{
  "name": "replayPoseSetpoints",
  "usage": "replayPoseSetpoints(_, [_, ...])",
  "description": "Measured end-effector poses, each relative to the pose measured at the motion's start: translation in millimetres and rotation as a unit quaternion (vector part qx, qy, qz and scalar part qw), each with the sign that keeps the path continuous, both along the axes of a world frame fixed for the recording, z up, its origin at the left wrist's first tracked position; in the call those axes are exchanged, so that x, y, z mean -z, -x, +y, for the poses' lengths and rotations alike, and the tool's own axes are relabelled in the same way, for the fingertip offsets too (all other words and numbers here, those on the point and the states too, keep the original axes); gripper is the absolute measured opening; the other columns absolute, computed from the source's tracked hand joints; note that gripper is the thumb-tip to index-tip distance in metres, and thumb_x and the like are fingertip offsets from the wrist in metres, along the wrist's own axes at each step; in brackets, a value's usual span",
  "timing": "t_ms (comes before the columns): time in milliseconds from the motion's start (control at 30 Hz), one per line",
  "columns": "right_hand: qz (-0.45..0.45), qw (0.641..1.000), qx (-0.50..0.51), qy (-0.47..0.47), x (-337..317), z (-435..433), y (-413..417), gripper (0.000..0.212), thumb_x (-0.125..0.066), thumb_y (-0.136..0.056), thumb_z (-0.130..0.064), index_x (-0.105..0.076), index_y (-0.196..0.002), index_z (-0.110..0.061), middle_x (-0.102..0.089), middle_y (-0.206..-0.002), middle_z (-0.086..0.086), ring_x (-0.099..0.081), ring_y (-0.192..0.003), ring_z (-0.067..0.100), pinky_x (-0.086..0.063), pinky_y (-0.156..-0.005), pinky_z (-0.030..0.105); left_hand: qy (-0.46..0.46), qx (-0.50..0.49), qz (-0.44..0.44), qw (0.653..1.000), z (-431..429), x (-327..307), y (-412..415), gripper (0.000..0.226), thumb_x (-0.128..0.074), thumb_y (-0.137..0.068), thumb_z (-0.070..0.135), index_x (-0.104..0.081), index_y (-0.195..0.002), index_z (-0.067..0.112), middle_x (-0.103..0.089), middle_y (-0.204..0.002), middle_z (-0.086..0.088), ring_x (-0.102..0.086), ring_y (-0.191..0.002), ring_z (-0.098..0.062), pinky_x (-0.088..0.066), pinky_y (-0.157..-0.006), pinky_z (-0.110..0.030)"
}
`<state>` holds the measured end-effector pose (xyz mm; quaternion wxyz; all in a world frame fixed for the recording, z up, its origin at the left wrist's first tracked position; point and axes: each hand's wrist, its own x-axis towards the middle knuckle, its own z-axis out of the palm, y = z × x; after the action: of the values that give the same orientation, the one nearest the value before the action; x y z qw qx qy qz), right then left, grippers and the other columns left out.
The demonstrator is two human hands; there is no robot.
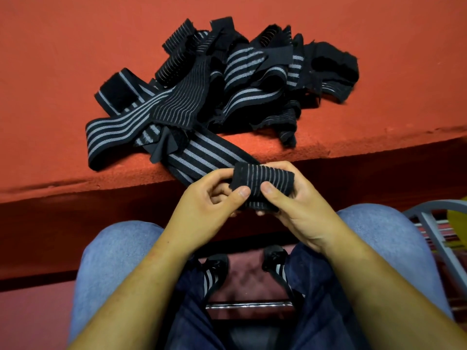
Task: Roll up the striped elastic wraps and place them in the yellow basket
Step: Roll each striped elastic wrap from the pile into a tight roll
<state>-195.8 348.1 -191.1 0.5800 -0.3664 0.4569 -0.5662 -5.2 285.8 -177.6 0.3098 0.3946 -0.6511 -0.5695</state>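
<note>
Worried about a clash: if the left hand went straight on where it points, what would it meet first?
The rolled wrap end that the left hand pinches; just past it, probably the right hand.

The person's left hand (207,200) and right hand (295,205) are bare, with short, plainly trimmed thumbnails. Both forearms (156,281) are uncovered all the way to the lower edge of the view. The legs are in blue jeans (113,253): the denim is pale and washed-out over the knees and turns dark navy along the inner thighs and shins. On the feet are black trainers, the left shoe (212,274) with slanted white stripes on its side, the right shoe (276,261) with black laces and matching stripes.
</note>
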Motion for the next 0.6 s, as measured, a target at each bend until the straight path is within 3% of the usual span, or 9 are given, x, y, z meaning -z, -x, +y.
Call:
replayPoseSetpoints(100, [-0.024,1.000,-0.007,-0.005,-0.9,0.5,-1.0,0.039,-0.072,-0.090,-0.019,-0.060,-0.127,-0.012,-0.070,-0.110,0.005,-0.068,-0.099,0.022,-0.058,-0.076,0.034,0.003,0.000,-0.002,1.000,-1.2,0.6,-1.0,0.032,-0.075,-0.085,0.044,-0.071,-0.116,0.037,-0.066,-0.090,-0.024,-0.066,-0.071,-0.022,-0.058,-0.075,-0.039])
replayPoseSetpoints(200, [-0.067,0.997,-0.015,-0.024,-3.5,1.1,-0.8,0.038,-0.075,-0.089,-0.029,-0.065,-0.123,-0.016,-0.070,-0.111,0.004,-0.069,-0.099,0.023,-0.060,-0.078,0.032,0.015,-0.006,-0.003,1.000,-0.2,-0.8,-1.6,0.032,-0.075,-0.088,0.032,-0.069,-0.120,0.033,-0.069,-0.096,-0.019,-0.066,-0.075,-0.024,-0.059,-0.080,-0.049])
replayPoseSetpoints(333, [-0.043,0.998,0.006,-0.034,-5.7,2.7,-0.4,0.034,-0.076,-0.087,-0.029,-0.070,-0.118,-0.015,-0.072,-0.109,0.008,-0.071,-0.096,0.025,-0.061,-0.082,0.031,0.045,0.017,-0.008,0.999,4.2,-5.1,-1.5,0.036,-0.074,-0.094,0.007,-0.067,-0.126,0.023,-0.073,-0.112,-0.001,-0.068,-0.083,-0.020,-0.057,-0.086,-0.037])
replayPoseSetpoints(400, [0.012,1.000,0.019,-0.009,-6.6,5.5,1.3,0.030,-0.082,-0.087,-0.026,-0.072,-0.115,-0.020,-0.073,-0.109,0.006,-0.071,-0.099,0.022,-0.060,-0.087,0.035,0.048,0.032,-0.011,0.998,5.5,-7.8,-2.3,0.042,-0.073,-0.093,0.002,-0.065,-0.129,0.023,-0.072,-0.120,0.003,-0.070,-0.098,-0.016,-0.055,-0.091,-0.030])
replayPoseSetpoints(500, [0.126,0.991,0.041,0.009,-14.2,11.3,6.2,0.025,-0.081,-0.089,-0.016,-0.073,-0.111,-0.028,-0.074,-0.105,0.003,-0.068,-0.094,0.012,-0.058,-0.089,0.030,0.008,0.058,0.003,0.998,7.9,-13.8,-1.5,0.043,-0.076,-0.093,0.013,-0.063,-0.132,0.026,-0.070,-0.126,0.006,-0.067,-0.118,-0.015,-0.053,-0.100,-0.028])
replayPoseSetpoints(600, [0.175,0.983,0.051,0.030,-22.4,19.2,6.7,0.029,-0.082,-0.088,-0.010,-0.073,-0.108,-0.028,-0.075,-0.104,0.001,-0.067,-0.090,0.008,-0.057,-0.083,0.026,-0.045,0.059,0.028,0.997,10.6,-20.7,4.7,0.039,-0.077,-0.087,0.036,-0.067,-0.125,0.033,-0.073,-0.120,0.006,-0.069,-0.114,-0.015,-0.055,-0.102,-0.038])
